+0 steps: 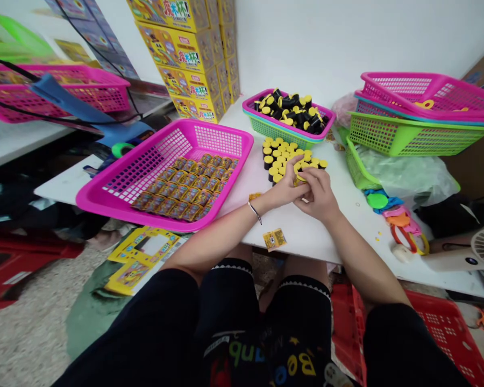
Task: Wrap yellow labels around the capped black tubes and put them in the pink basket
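1. While a person sits at a white table [339,236], printed yellow cartons [185,59] stand stacked against the wall beyond it, apparently kept clear of the working surface.
2. A magenta plastic basket [105,199] on the left holds rows of small printed packets [183,185], their neat order probably making them easy to pick out.
3. Stacked pink and green baskets [419,137] sit to the right, out of the way.
4. A pink-rimmed green basket [280,129] at the far edge holds a heap of black cylinders with yellow caps [292,110].
5. More capped cylinders [272,164] stand loose directly before the hands, seemingly placed within easy reach.
6. Both the left hand [280,188] and right hand [317,196] are closed, their fingers pinching a small yellow piece [300,178] between them, partly hidden.
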A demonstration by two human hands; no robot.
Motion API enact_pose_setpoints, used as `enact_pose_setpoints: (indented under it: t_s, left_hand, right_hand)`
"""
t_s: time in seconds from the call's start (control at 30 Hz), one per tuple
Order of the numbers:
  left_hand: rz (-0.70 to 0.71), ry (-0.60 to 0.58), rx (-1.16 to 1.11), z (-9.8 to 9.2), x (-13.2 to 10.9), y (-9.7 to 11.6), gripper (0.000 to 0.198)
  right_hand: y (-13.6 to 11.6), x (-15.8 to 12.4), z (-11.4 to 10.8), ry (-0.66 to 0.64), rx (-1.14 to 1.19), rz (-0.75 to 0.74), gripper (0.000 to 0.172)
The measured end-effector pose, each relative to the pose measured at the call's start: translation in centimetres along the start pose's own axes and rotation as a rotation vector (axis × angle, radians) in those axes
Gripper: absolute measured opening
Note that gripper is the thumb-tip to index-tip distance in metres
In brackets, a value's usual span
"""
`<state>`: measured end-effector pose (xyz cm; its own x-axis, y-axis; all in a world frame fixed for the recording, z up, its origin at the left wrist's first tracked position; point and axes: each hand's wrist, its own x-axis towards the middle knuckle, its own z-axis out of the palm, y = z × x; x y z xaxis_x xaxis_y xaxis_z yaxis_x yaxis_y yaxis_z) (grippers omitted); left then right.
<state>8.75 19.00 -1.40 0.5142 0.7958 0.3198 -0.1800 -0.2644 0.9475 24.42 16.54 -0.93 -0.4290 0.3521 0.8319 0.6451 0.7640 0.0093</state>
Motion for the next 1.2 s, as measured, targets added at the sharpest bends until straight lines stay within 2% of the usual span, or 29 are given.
enact_pose_setpoints:
  t_s: [0.13, 0.23, 0.33, 0.43, 0.7, 0.8, 0.97, 1.03, 1.1, 1.2]
  left_hand:
    - [0.171, 0.113, 0.232, -0.1, 0.2, -0.8, 0.095]
    - [0.264, 0.210, 0.314, -0.1, 0.5, -1.4, 0.095]
    - [0.238, 0.167, 0.267, 0.0, 0.6, -1.5, 0.093]
    - [0.238, 0.127, 0.232, 0.0, 0.5, -1.4, 0.093]
    - [0.328, 0.205, 0.335, 0.3, 0.2, -1.5, 0.093]
    - [0.309, 0.147, 0.291, 0.2, -0.2, -1.4, 0.093]
    - [0.259, -0.039, 0.190, -0.3, -0.6, -0.5, 0.089]
    - [0.286, -0.068, 0.211, -0.6, -0.4, -0.2, 0.084]
    - [0.340, -0.021, 0.286, -0.7, -0.2, 0.0, 0.080]
    - [0.396, 0.159, 0.455, -0.5, -0.8, 1.0, 0.067]
  right_hand:
    - [0.2, 0.0, 0.7, -0.072, -0.035, -0.010, 0.051]
    - [0.5, -0.3, 1.0, -0.109, 0.019, 0.021, 0.051]
    - [0.9, -0.5, 0.8, -0.121, 0.063, 0.069, 0.055]
    - [1.2, -0.7, 0.5, -0.106, 0.067, 0.078, 0.051]
    - [1.1, -0.3, 0.3, -0.099, 0.012, 0.004, 0.028]
    - [1.3, -0.3, 0.3, -0.114, 0.045, -0.016, 0.026]
    - [2.0, -0.7, 0.3, -0.004, 0.116, -0.115, 0.036]
    - [2.3, -1.0, 0.4, -0.031, 0.105, -0.099, 0.035]
    - [2.4, -1.1, 0.4, -0.084, 0.054, -0.047, 0.031]
    - [2.7, -1.2, 0.4, -0.092, -0.061, -0.041, 0.027]
